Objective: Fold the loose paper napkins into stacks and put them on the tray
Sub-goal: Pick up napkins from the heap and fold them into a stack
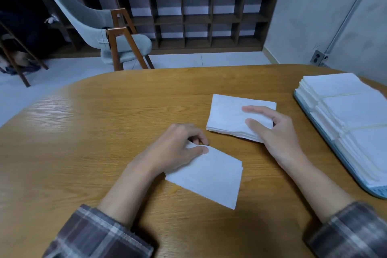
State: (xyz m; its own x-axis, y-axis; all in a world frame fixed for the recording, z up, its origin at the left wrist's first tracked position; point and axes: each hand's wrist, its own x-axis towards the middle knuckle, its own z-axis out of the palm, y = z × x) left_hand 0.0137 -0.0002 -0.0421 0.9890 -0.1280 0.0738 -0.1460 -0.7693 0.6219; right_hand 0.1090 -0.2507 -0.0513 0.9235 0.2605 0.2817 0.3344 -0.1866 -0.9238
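Note:
A folded white napkin [211, 176] lies flat on the wooden table in front of me. My left hand [178, 146] pinches its far left corner between thumb and fingers. Further right sits a small stack of folded napkins [228, 115]. My right hand [274, 130] grips that stack at its near right corner, thumb on top and fingers spread over it. At the right edge, a light blue tray [326, 134] carries several rows of stacked napkins [351, 111].
The oval wooden table [104, 132] has bare surface to my left and front. Beyond it stand a grey chair with wooden legs [113, 35], a dark cubby shelf [196, 21] with potted plants, and a grey wall on the right.

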